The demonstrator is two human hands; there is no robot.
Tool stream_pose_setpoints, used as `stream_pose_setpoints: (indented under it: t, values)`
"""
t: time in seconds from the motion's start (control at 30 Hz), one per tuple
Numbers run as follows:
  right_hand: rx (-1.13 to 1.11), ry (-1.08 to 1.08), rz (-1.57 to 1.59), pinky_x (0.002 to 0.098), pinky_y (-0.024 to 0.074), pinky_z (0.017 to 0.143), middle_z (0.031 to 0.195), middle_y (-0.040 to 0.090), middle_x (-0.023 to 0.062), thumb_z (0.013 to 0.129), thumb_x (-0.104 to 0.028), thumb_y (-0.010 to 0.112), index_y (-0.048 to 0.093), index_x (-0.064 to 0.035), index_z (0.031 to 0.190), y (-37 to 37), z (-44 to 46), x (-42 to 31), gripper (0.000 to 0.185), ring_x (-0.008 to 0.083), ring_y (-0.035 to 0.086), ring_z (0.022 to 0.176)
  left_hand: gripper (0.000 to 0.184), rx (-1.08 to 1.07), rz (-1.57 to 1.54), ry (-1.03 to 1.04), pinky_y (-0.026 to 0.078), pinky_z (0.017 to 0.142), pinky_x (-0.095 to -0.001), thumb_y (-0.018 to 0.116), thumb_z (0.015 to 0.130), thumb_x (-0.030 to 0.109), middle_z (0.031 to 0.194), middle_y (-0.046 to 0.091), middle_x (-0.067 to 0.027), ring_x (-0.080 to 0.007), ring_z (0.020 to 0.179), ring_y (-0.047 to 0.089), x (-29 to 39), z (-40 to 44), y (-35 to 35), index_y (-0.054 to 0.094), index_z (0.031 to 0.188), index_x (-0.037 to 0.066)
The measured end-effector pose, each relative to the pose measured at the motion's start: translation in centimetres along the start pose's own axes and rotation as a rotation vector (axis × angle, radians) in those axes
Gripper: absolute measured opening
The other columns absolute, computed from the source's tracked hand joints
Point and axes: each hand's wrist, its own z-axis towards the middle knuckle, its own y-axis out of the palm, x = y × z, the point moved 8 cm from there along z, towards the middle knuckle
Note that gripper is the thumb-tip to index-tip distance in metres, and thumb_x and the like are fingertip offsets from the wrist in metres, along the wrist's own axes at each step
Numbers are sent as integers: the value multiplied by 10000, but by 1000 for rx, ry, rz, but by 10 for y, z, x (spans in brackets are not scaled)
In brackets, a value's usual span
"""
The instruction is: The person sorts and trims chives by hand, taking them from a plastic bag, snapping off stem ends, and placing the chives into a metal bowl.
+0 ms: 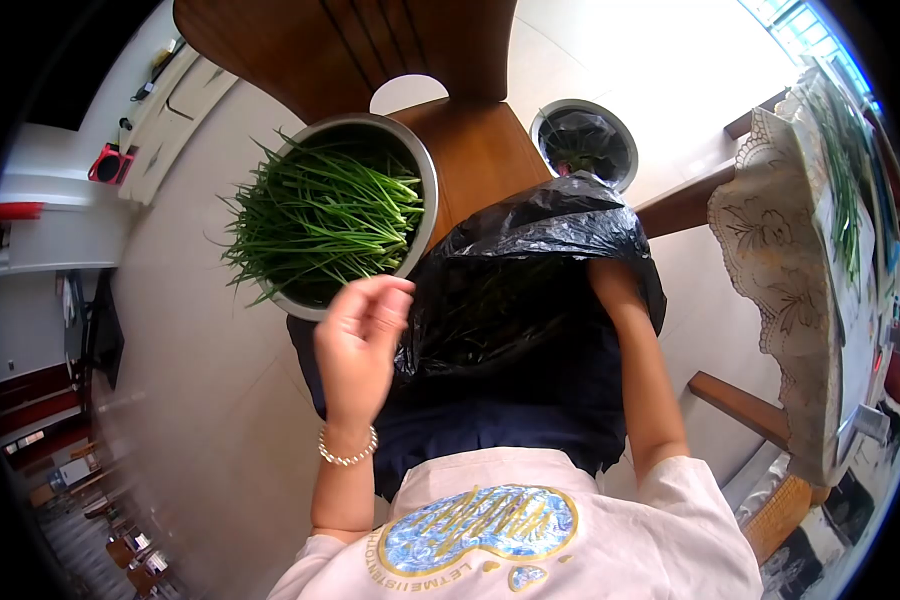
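Note:
A metal basin point(426, 190) on the wooden chair holds a heap of long green chives point(320, 215). My left hand point(362, 325), with a beaded bracelet point(348, 459) at the wrist, is just in front of the basin's near rim. Its fingers are curled in toward the thumb; whatever they might hold does not show. On my lap a black plastic bag point(540, 235) lies with its mouth open, and dark green stalks point(490, 300) show dimly inside. My right hand point(610, 280) reaches into the bag's right side, its fingers hidden by the plastic.
Behind the bag, a second metal bowl point(627, 150) lined with dark plastic stands on the floor. At right is a table with a lace-edged cloth point(770, 240), bearing more green stalks point(842, 190). The wooden chair point(470, 150) faces me. White cabinets point(175, 120) line the left.

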Motion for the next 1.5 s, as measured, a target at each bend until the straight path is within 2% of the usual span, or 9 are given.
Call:
stream_pose_setpoints:
  t: [0.27, 0.33, 0.5, 0.63, 0.9, 1.0, 1.13, 1.2, 1.5]
  values:
    - [46, -63, 34, 371, 371, 919, 1146, 517, 187, 826, -212, 509, 507, -36, 1147, -35, -2, -43, 366, 319, 464, 1094, 310, -536, -60, -308, 461, 616, -206, 544, 858, 201, 982, 588, -86, -103, 697, 577, -50, -25, 98, 549, 1083, -13]
    - [-347, 86, -196, 389, 455, 746, 883, 616, 171, 790, -207, 561, 622, -63, 964, -46, -22, -85, 233, 330, 577, 847, 369, -552, -198, -394, 462, 648, -221, 510, 876, 262, 1030, 586, -94, -114, 738, 578, -59, -28, 107, 520, 1117, -17]
    - [4, -463, -67, 348, 449, 564, 725, 576, 89, 706, -91, 576, 616, -87, 674, -56, -63, -157, 52, 230, 554, 618, 382, -433, -464, -738, 472, 686, -252, 489, 885, 279, 1027, 587, -98, -138, 771, 584, -102, -36, 120, 485, 1143, -2]
    - [15, -126, 217, 385, 446, 592, 779, 550, 130, 722, -110, 595, 585, -57, 810, -38, -65, -133, 103, 293, 541, 681, 362, -359, -597, -816, 469, 728, -275, 482, 888, 267, 1037, 580, -102, -154, 820, 584, -117, -41, 118, 482, 1137, 4]
    - [-263, -5, -490, 401, 386, 887, 1080, 531, 193, 837, -190, 453, 529, -5, 1073, 9, -15, -31, 309, 331, 499, 1022, 512, -267, -565, -626, 468, 725, -269, 499, 876, 199, 1088, 551, -128, -172, 818, 590, -93, -29, 98, 259, 1314, 89]
    - [-151, 155, 196, 336, 197, 1042, 1337, 319, 174, 893, -180, 334, 337, -2, 1275, 5, -2, -14, 422, 277, 231, 1274, 638, -235, -553, -574, 465, 707, -261, 509, 872, 183, 1091, 545, -139, -173, 787, 598, -83, -24, 93, 115, 1369, 118]
    - [-160, 66, 81, 331, 187, 1046, 1344, 307, 169, 894, -181, 333, 334, 4, 1273, 8, -5, -16, 422, 268, 222, 1278, 709, -195, -550, -482, 465, 684, -245, 516, 869, 161, 1105, 534, -151, -161, 763, 601, -73, -19, 87, 29, 1383, 133]
    - [162, -299, -122, 367, 367, 909, 1090, 525, 219, 799, -59, 488, 535, 12, 1057, -25, -17, -58, 272, 352, 474, 1046, 714, -179, -515, -418, 465, 682, -237, 517, 868, 155, 1106, 532, -151, -151, 765, 598, -67, -16, 85, 23, 1383, 134]
    - [91, -368, 306, 337, 450, 590, 688, 548, 91, 624, -46, 644, 574, -49, 756, -70, -81, -174, 149, 259, 544, 664, 380, -252, -419, -546, 467, 688, -235, 528, 865, 217, 1002, 544, -59, -129, 823, 558, -75, -39, 97, 415, 1192, 61]
